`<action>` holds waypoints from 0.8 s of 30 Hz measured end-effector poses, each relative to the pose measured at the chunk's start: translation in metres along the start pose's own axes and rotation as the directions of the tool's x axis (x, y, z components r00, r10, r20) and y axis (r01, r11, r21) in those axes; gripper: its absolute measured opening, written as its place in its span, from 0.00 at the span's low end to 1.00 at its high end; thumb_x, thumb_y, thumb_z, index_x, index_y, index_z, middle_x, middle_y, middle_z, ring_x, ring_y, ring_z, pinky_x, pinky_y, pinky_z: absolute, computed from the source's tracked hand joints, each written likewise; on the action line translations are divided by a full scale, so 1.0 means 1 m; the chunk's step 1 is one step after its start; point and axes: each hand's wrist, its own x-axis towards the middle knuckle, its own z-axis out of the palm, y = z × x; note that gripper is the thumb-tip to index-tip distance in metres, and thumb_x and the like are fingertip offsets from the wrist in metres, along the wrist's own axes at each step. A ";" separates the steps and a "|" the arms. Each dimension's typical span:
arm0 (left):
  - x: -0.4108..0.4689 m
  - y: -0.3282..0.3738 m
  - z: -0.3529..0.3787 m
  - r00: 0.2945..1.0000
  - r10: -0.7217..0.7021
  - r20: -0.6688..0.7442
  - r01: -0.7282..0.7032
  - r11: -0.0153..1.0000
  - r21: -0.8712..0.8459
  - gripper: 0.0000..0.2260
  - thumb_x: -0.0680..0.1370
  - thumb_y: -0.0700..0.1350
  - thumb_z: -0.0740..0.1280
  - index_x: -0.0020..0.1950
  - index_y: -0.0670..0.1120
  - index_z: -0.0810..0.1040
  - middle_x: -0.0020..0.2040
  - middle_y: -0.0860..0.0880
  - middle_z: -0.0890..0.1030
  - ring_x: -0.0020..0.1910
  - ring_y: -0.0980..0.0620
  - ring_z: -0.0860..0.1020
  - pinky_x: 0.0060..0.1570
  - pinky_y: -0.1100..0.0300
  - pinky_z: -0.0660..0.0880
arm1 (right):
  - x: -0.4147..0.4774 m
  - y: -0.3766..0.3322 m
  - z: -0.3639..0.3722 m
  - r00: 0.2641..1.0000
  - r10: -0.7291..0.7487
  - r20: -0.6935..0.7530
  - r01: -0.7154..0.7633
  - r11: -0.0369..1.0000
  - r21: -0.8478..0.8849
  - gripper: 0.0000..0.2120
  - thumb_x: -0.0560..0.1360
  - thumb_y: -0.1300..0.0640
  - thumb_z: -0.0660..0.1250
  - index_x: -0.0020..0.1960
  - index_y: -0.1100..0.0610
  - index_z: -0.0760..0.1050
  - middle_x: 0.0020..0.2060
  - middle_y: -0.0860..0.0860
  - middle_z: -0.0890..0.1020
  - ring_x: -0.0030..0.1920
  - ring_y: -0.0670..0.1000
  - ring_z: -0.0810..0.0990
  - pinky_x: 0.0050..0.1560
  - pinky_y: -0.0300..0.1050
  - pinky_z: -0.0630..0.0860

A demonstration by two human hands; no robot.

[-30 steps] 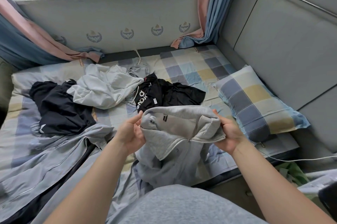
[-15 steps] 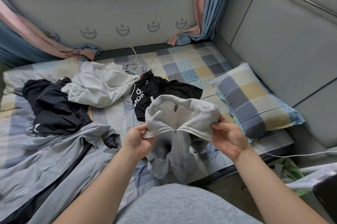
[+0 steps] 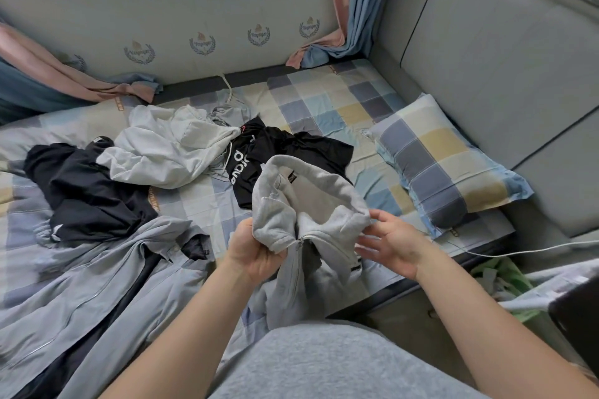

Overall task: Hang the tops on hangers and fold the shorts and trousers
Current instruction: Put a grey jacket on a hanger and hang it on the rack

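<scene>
A light grey zip-up hoodie hangs in front of me over the bed's near edge, its hood turned up and open. My left hand grips the left side of the collar beside the zip. My right hand is spread, fingers fairly straight, its fingertips touching the right collar edge. On the bed lie a black top with white lettering, a white hoodie, a black garment and a grey-blue jacket. No hanger is in view.
A checked pillow lies on the checked sheet at the right, against the grey padded headboard. Pink and blue curtains hang at the corner. A white cable runs off the bed's right edge above green cloth on the floor.
My right hand has let go of the collar and spread its fingers. The left hand has kept its grip, and the hood has turned more upright. The view has tilted downward.
</scene>
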 end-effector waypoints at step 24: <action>0.048 -0.108 -0.021 0.923 -0.045 -0.382 0.384 0.058 0.921 0.10 0.78 0.44 0.69 0.58 0.44 0.81 0.45 0.43 0.85 0.44 0.44 0.83 0.39 0.53 0.79 | -0.132 0.100 -0.038 0.888 0.172 -0.426 -0.056 0.961 0.271 0.08 0.77 0.71 0.65 0.53 0.65 0.81 0.43 0.60 0.83 0.44 0.57 0.81 0.45 0.50 0.72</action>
